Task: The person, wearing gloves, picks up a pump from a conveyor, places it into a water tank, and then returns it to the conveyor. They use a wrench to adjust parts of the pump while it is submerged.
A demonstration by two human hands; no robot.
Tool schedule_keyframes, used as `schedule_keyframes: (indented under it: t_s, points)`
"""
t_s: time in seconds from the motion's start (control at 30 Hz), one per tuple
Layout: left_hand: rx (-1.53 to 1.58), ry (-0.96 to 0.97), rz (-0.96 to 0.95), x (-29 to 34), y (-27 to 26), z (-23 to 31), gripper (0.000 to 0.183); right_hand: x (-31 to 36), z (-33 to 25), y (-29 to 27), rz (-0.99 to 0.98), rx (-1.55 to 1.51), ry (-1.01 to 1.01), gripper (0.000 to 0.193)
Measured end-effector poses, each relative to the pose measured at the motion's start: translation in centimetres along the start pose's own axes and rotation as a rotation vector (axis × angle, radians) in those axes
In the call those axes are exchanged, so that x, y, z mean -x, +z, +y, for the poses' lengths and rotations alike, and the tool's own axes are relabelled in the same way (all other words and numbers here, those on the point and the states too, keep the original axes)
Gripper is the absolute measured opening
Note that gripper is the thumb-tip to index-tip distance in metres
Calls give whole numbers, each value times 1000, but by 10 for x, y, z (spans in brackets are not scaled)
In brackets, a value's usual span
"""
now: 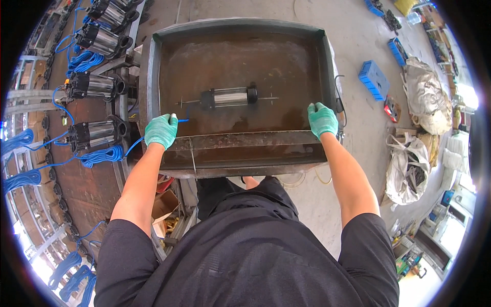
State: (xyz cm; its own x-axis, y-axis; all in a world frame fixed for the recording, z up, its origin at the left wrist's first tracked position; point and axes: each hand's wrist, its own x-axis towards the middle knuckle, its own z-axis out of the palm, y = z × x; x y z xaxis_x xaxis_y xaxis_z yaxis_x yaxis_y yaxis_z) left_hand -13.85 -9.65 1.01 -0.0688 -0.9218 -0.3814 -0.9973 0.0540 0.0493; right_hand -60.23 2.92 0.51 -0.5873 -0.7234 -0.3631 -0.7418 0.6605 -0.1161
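A metal tank (240,24) of brownish water stands before me. Under the water lies a submersible pump (230,97) with a shiny cylinder and black ends, on its side; a thin rod sticks out past each end. My left hand (161,131), in a green glove, is closed at the tank's left edge around a blue cable (183,121). That cable leads toward the pump on one side and out over the left edge on the other. My right hand (323,121), also gloved in green, is curled on the tank's right rim; its palm side is hidden.
A flat metal bar (245,139) crosses the tank's near part. Left of it, several similar pumps (94,134) lie in a row with coiled blue cables (102,155). To the right, a blue crate (374,80) and white sacks (409,169) lie on the floor.
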Motion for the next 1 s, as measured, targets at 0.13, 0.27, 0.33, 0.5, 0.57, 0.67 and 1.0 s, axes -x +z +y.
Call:
schedule_keyframes:
  t_s: [0.13, 0.27, 0.33, 0.5, 0.57, 0.67, 1.0]
  points:
    - [-14, -7, -10, -1, 0, 1, 47, -2, 3, 3, -3, 8, 3, 43]
    - [-8, -1, 0, 0, 0, 0, 47, -1, 1, 1, 0, 13, 0, 43]
    - [-10, 0, 1, -1, 0, 0, 46, 0, 0, 0, -1, 11, 4, 43]
    - [-15, 4, 1, -1, 2, -1, 47, 0, 1, 1, 0, 14, 4, 43]
    - [-16, 5, 4, -1, 3, -2, 47, 0, 0, 1, 2, 8, 7, 43]
    - [-18, 5, 7, -1, 2, -2, 47, 0, 0, 0, 2, 14, 6, 43]
    - [-24, 0, 5, -1, 0, 1, 47, -3, 2, 3, 18, 24, -5, 43]
